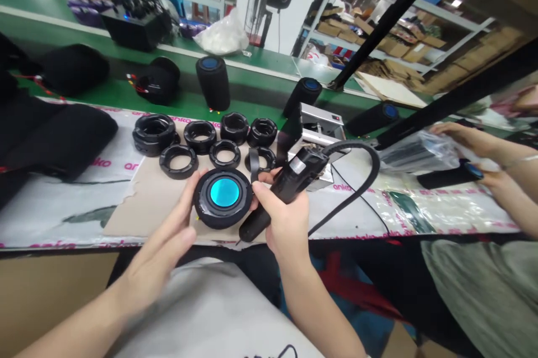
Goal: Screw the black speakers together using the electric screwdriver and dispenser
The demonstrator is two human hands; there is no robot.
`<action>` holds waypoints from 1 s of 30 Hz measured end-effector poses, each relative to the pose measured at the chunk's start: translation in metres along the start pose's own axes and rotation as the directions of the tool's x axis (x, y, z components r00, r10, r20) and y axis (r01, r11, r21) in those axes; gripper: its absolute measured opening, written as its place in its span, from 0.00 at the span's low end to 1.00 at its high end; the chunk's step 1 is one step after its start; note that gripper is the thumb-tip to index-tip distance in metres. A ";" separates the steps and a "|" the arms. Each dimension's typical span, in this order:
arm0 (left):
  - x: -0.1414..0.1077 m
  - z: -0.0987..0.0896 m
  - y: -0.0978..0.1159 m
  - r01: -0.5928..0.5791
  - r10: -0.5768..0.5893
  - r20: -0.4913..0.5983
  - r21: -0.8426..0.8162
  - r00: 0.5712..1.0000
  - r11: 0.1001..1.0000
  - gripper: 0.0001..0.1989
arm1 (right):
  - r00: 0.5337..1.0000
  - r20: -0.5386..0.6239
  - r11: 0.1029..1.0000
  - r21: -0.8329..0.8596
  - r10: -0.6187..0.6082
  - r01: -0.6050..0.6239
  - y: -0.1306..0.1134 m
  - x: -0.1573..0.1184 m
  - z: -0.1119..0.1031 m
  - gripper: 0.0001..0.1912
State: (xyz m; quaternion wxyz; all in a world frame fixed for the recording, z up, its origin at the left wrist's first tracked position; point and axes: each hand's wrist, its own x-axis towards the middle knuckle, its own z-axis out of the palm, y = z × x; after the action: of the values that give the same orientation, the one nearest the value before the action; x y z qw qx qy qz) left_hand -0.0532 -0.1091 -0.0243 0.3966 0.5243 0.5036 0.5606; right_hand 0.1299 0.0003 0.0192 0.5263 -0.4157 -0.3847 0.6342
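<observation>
A round black speaker [224, 222] with a shiny blue disc on its end stands between my hands over the cardboard. My left hand [168, 237] lies along its left side, fingers stretched out and thumb apart. My right hand [286, 215] is closed around a black electric screwdriver [290, 176], its cord curving off to the right. The right thumb touches the speaker's right edge by a short black strap [254, 164]. Several black plastic rings [180, 161] sit just behind the speaker. The speaker's underside is hidden.
Behind the rings is a metal box-shaped machine [321, 122]. More black speakers [213, 83] stand on the green conveyor [260, 83]. Black fabric covers [63, 136] lie at left. On the right, a co-worker's hands [474, 139] handle a plastic bag [414, 150] near another speaker.
</observation>
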 end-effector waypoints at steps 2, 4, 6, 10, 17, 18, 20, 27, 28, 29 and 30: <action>0.011 -0.013 -0.001 0.007 -0.008 0.032 0.020 0.999 1.000 0.35 | 1.000 -0.005 1.000 0.018 -0.020 0.020 0.000 0.006 -0.006 0.26; 0.029 -0.023 -0.003 -0.017 0.016 0.097 0.007 0.995 1.000 0.39 | 0.999 0.006 0.999 0.023 -0.039 0.039 0.000 0.010 -0.011 0.26; 0.049 -0.028 -0.002 -0.057 0.063 0.196 -0.036 0.978 0.998 0.44 | 0.998 0.035 0.999 0.018 -0.051 0.051 -0.001 0.012 -0.013 0.25; 0.077 -0.030 0.002 0.009 0.033 0.396 -0.103 0.918 0.995 0.49 | 0.992 0.102 0.997 0.008 -0.071 0.070 -0.011 0.011 -0.019 0.22; 0.077 -0.020 0.014 0.034 -0.047 0.427 0.037 0.903 0.999 0.46 | 0.953 0.244 0.946 -0.222 -0.181 0.237 -0.061 -0.004 -0.042 0.19; 0.075 -0.017 0.014 -0.015 -0.017 0.408 0.077 0.913 0.997 0.46 | 0.944 0.283 0.941 -0.237 -0.172 0.242 -0.066 -0.006 -0.044 0.18; 0.072 -0.014 0.015 -0.123 0.053 0.374 0.166 0.926 0.978 0.47 | 0.926 0.351 0.942 -0.242 -0.140 0.234 -0.072 -0.009 -0.046 0.16; 0.073 -0.009 0.031 -0.257 0.070 0.449 0.371 0.891 0.892 0.47 | 0.951 0.274 0.920 -0.319 -0.141 0.228 -0.077 -0.009 -0.048 0.14; 0.074 -0.008 0.032 -0.266 0.079 0.452 0.367 0.889 0.892 0.46 | 0.952 0.271 0.921 -0.316 -0.144 0.229 -0.077 -0.009 -0.048 0.14; 0.074 -0.007 0.032 -0.274 0.095 0.446 0.358 0.890 0.892 0.45 | 0.951 0.273 0.922 -0.312 -0.144 0.229 -0.077 -0.010 -0.049 0.14; 0.073 -0.006 0.032 -0.282 0.114 0.435 0.344 0.893 0.895 0.44 | 0.950 0.279 0.922 -0.313 -0.139 0.227 -0.076 -0.011 -0.050 0.15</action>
State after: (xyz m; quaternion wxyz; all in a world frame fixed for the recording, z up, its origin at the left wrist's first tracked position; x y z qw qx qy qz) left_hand -0.0663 -0.0444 0.0208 0.3162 0.7477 0.4567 0.3639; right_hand 0.2038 0.0030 0.0728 0.4504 -0.3787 -0.5899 0.5530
